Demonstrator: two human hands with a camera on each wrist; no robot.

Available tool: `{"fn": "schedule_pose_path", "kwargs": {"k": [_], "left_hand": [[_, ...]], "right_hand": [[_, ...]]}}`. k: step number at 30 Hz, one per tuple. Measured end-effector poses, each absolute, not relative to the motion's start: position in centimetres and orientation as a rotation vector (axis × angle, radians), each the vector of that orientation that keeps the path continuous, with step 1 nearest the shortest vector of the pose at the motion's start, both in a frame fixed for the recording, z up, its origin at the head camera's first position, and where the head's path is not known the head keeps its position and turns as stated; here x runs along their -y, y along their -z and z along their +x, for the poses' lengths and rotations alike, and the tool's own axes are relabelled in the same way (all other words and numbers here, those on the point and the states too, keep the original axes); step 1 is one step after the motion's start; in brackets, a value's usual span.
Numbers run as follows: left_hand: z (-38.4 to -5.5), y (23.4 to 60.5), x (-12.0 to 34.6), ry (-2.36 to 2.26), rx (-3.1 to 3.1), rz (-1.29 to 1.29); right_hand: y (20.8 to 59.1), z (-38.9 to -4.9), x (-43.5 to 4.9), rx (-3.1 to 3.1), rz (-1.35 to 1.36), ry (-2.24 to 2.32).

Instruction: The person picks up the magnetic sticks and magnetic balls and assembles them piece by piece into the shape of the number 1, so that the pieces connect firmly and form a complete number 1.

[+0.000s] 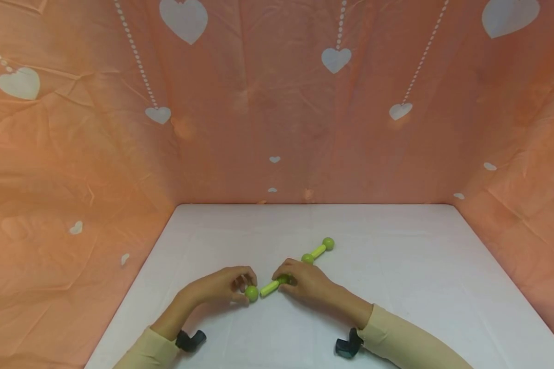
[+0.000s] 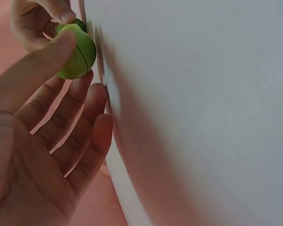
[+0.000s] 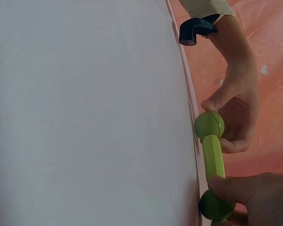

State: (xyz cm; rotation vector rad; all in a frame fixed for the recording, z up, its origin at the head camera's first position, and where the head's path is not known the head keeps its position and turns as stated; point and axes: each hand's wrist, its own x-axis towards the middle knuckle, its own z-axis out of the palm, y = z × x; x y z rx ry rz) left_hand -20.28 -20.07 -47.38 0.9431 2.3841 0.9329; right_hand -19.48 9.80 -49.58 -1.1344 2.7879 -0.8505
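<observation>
Between the thumb and fingertips of my left hand (image 1: 228, 284) is a green ball (image 1: 251, 293), pinched at its side. My right hand (image 1: 307, 279) grips a second green ball (image 3: 217, 205), with its thumb near where a lighter green ridged rod (image 3: 213, 157) joins it. That rod points at the left hand's ball; in the head view a sliver of a gap shows between them, while in the right wrist view they look close together. Beyond the right hand, another ball (image 1: 307, 258), a short rod (image 1: 318, 251) and an end ball (image 1: 328, 243) form a line. The right hand hides the part between.
A white table (image 1: 397, 246) lies under both hands. Peach cloth (image 1: 281, 113) with pale hearts stands round its back and sides. Each wrist wears a dark camera mount, one on the left (image 1: 191, 341) and one on the right (image 1: 349, 344).
</observation>
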Motion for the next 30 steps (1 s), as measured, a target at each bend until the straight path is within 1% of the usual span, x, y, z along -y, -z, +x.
{"fn": "schedule_pose_path", "kwargs": {"k": [20, 30], "left_hand": [[-19.91, 47.59, 19.56, -0.916, -2.395, 0.954], [-19.76, 47.43, 19.27, -0.914, -2.394, 0.937]], "right_hand": [[49.6, -19.59, -9.8, -2.776, -1.143, 0.88], [49.8, -19.72, -9.98, -2.743, -1.104, 0.923]]}}
